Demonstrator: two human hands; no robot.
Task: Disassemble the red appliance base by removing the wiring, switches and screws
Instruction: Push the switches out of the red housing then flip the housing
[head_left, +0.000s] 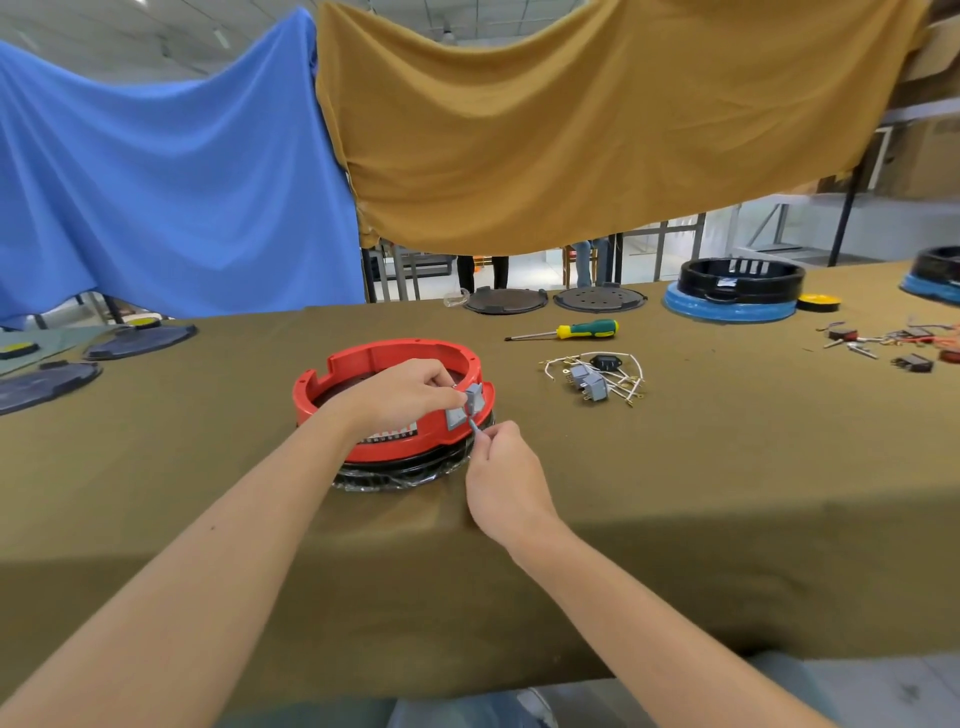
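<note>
The red appliance base (363, 358) is a round ring on a black, plastic-wrapped bottom, standing on the olive table cloth in front of me. My left hand (402, 392) reaches over the ring and pinches a grey switch (474, 399) at its right front wall. My right hand (501, 467) sits just below and pinches a thin grey part (475, 427) hanging from that switch. A second grey switch (455, 417) sits in the wall beside it. Loose grey switches with white wires (597, 382) lie to the right of the base.
A green-and-yellow screwdriver (566, 331) lies beyond the loose parts. Two dark round plates (506, 300) and a black base on a blue ring (737, 288) stand farther back. More small parts (893, 345) lie far right; dark plates (137, 340) lie left. The table's near edge runs below my forearms.
</note>
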